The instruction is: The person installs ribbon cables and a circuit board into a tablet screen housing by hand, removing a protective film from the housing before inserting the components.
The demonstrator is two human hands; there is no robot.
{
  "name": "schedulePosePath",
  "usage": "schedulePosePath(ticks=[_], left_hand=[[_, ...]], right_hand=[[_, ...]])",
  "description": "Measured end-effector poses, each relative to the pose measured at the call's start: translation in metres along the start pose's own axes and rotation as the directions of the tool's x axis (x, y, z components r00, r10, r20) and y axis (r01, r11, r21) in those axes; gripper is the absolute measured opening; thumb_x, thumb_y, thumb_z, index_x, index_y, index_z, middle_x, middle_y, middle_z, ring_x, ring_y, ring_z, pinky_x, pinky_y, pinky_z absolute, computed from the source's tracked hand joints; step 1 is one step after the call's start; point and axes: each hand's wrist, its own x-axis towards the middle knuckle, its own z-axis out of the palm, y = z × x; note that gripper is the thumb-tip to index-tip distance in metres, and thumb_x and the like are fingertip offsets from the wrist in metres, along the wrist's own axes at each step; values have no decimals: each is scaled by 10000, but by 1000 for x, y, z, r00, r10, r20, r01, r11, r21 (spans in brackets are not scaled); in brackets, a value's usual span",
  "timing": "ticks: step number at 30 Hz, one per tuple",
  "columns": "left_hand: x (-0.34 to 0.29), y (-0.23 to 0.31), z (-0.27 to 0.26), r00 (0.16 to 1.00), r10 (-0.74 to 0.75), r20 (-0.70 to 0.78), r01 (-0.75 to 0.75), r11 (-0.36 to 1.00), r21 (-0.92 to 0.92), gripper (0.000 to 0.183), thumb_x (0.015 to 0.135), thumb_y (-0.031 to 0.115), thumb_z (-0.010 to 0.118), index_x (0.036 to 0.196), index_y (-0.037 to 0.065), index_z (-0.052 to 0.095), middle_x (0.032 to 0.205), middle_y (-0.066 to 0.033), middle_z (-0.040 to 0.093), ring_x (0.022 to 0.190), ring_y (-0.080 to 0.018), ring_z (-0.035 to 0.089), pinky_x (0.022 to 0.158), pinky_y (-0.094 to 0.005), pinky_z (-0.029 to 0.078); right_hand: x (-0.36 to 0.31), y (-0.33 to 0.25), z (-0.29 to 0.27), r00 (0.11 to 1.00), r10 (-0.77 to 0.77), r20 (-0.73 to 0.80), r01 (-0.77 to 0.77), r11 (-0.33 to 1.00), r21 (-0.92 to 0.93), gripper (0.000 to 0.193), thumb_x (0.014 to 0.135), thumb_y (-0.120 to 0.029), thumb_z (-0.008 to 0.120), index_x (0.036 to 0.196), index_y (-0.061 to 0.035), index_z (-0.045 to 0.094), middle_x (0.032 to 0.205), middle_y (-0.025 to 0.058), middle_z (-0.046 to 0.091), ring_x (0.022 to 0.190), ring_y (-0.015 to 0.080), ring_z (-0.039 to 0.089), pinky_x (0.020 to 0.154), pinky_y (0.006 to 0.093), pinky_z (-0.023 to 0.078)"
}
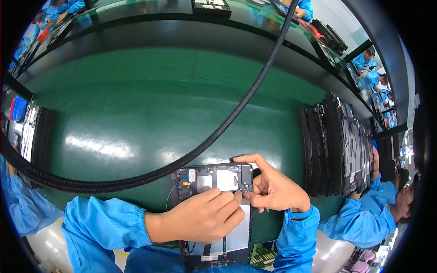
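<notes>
An opened tablet (236, 227), black-framed with pale silver panels and small dark parts inside, lies at the table's near edge and reaches over my lap. My left hand (205, 216) crosses its middle from the left, fingers curled and thumb and index tips pinched together near the tablet's right side. Whatever sits in that pinch is hidden. My right hand (273, 186) is at the right edge, its index finger stretched along the top edge. Its thumb bends in beside my left fingertips, the other fingers curled; what they grip does not show.
A tall stack of black device housings (334, 150) stands right, another stack (41, 136) left. A thick black braided cable (218, 132) arcs across in front. A raised shelf (150, 29) runs along the back. A green circuit board (264, 255) lies below. Co-workers in blue sit around.
</notes>
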Motion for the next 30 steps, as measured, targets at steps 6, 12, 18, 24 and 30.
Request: schedulePosePath(ticks=[6, 12, 18, 24, 30], left_hand=[[1, -19, -18, 995, -38, -91, 21, 983, -182, 316, 771, 224, 773, 1021, 35, 737, 1204, -169, 767, 853, -245, 643, 712, -383, 493], [-25, -48, -50, 949, -281, -144, 275, 960, -60, 166, 836, 125, 700, 980, 52, 663, 910, -133, 704, 659, -286, 634, 539, -452, 478], [-51, -46, -66, 779, -587, 220, 626, 747, -225, 197, 863, -12, 569, 1049, 21, 516, 641, -154, 597, 565, -400, 628, 533, -502, 471], [-53, -41, -77, 686, -578, 441, 715, 426, -554, 374, 877, -84, 586, 1227, -4, 482, 728, -132, 662, 520, -259, 599, 542, -406, 428], [-64, -48, -64, 675, -548, 494, 673, 184, -716, 355, 907, -137, 611, 1195, 20, 476, 832, -66, 662, 623, -74, 517, 548, -300, 366]], right_hand=[[-1, -1, 3, 1000, 1, -29, 0, 999, 37, 848, 966, 51, 692, 1699, -132, 307, 733, 26, 640, 611, 114, 669, 577, 289, 523], [-5, 3, 0, 997, -19, -70, 19, 1000, 4, 874, 976, 58, 690, 1738, -134, 309, 708, 44, 677, 643, 145, 744, 561, 282, 548], [-5, 4, 0, 999, -15, -30, 16, 999, 29, 902, 1017, 14, 704, 1774, -117, 233, 710, 88, 732, 627, 157, 752, 565, 309, 594], [-1, 2, -2, 999, -37, 8, 36, 999, 38, 913, 1034, 44, 678, 1789, -120, 189, 726, 103, 746, 656, 168, 775, 584, 314, 611], [-9, 8, 7, 982, -108, -156, 113, 993, 18, 962, 1017, 19, 710, 1799, -107, 163, 632, -50, 509, 574, 70, 581, 555, 264, 537]])
